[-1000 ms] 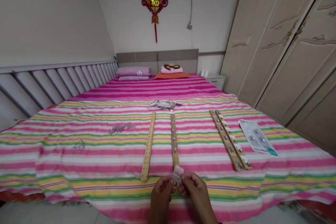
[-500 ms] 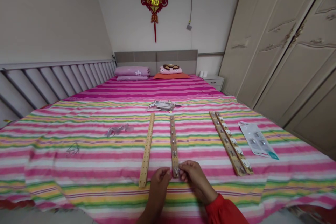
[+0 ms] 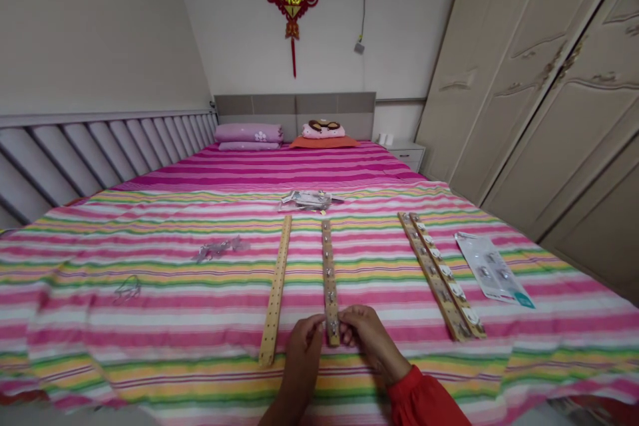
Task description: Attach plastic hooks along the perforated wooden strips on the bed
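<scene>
A narrow wooden strip lies lengthwise before me, with several small shiny metal fittings along its top. My left hand is closed, thumb and forefinger pressed together at the strip's left edge near its close end. On the opposite edge, my right hand is closed too, its fingertips pinched beside the nearest metal fitting. The hands keep the strip between them; what is inside the fingertips is partly hidden. To the left of my left hand lies a bare wooden strip with rows of small holes.
Two more strips lie side by side at right, one bearing white round pieces. Beyond them is a blister pack. Clear plastic scraps and a thin loop lie left, packets farther back, all on the striped bedspread.
The view has shifted slightly, so things on the bed sit a little differently in frame. My right fingertips are slightly farther from the nearest metal fitting; both hands stay at the strip.
</scene>
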The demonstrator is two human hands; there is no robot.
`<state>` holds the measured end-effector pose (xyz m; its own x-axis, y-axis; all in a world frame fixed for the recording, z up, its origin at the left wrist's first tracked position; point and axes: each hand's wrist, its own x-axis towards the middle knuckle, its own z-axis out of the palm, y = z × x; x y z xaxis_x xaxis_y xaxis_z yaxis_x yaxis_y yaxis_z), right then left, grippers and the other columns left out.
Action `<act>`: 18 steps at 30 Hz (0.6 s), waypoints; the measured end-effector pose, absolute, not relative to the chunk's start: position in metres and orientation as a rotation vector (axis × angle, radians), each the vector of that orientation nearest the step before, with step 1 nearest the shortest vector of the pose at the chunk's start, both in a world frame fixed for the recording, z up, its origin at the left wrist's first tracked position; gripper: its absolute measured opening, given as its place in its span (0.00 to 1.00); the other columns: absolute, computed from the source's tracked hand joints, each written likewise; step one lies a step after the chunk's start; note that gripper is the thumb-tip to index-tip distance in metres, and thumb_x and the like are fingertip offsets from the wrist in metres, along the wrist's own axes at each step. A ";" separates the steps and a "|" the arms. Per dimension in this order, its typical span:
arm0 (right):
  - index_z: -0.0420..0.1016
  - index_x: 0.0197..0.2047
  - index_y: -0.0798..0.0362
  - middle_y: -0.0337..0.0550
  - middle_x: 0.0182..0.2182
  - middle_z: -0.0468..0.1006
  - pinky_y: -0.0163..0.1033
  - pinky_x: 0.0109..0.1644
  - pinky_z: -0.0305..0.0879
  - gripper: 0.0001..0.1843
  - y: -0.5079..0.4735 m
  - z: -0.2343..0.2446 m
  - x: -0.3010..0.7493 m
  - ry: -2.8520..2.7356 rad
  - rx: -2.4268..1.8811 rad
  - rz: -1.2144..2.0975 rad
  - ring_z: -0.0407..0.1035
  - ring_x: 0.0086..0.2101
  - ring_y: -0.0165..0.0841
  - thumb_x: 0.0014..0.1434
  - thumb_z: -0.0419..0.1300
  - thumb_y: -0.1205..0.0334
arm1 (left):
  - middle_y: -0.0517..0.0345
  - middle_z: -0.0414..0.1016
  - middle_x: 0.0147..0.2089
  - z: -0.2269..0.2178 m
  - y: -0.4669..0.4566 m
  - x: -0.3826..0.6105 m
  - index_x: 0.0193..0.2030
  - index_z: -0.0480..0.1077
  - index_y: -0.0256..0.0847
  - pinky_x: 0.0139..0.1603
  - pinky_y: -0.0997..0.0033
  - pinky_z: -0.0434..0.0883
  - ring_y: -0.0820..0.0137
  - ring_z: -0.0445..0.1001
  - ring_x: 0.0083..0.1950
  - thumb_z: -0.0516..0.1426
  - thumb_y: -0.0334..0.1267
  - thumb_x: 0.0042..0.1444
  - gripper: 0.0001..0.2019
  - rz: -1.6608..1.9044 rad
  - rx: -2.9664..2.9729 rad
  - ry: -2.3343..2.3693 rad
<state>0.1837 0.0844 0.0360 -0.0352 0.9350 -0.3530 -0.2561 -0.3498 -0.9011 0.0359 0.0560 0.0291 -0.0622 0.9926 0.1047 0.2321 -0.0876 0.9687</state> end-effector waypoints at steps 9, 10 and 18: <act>0.67 0.15 0.54 0.36 0.08 0.68 0.30 0.14 0.52 0.13 0.084 0.036 0.183 -0.832 -1.264 1.561 0.60 0.10 0.25 0.37 0.63 0.55 | 0.53 0.74 0.38 0.029 0.063 0.040 0.44 0.76 0.44 0.47 0.60 0.70 0.64 0.72 0.42 0.51 0.42 0.56 0.15 1.200 1.530 1.388; 0.67 0.15 0.53 0.36 0.08 0.68 0.30 0.14 0.52 0.13 0.084 0.035 0.183 -0.834 -1.265 1.559 0.60 0.10 0.25 0.38 0.63 0.55 | 0.53 0.73 0.38 0.030 0.064 0.040 0.43 0.76 0.44 0.46 0.61 0.70 0.64 0.72 0.41 0.51 0.43 0.55 0.15 1.196 1.519 1.389; 0.66 0.14 0.53 0.35 0.07 0.68 0.28 0.13 0.51 0.15 0.084 0.033 0.181 -0.848 -1.308 1.522 0.60 0.09 0.24 0.39 0.63 0.54 | 0.55 0.70 0.35 0.035 0.069 0.045 0.39 0.78 0.44 0.41 0.66 0.70 0.66 0.70 0.38 0.55 0.44 0.51 0.13 1.123 1.429 1.425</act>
